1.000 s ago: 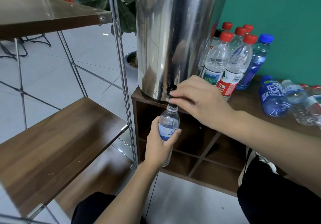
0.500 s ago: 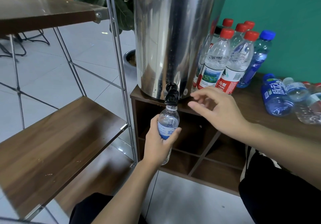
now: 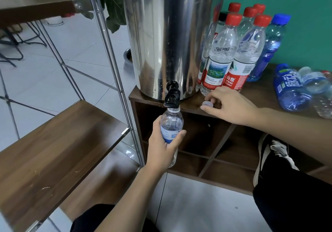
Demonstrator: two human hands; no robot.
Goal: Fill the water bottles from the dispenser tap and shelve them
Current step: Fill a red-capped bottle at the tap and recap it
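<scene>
A tall steel dispenser (image 3: 168, 39) stands on a brown cabinet (image 3: 258, 95), its black tap (image 3: 172, 97) at the front bottom. My left hand (image 3: 162, 148) grips a small clear bottle (image 3: 171, 123) with a blue label, held upright with its open mouth right under the tap. My right hand (image 3: 228, 105) rests on the cabinet top to the right of the tap, thumb and fingers pinching a small pale cap (image 3: 207, 104) lying there.
Several red-capped bottles (image 3: 222, 51) and a blue-capped one (image 3: 271, 44) stand right of the dispenser. Blue and clear bottles (image 3: 291, 89) lie on the cabinet's right end. A metal-framed wooden shelf (image 3: 59, 145) stands at left. The cabinet has open cubbies below.
My right hand let go of the tap and moved right and down to the cabinet top, where it now pinches the cap. The left hand keeps the bottle under the tap.
</scene>
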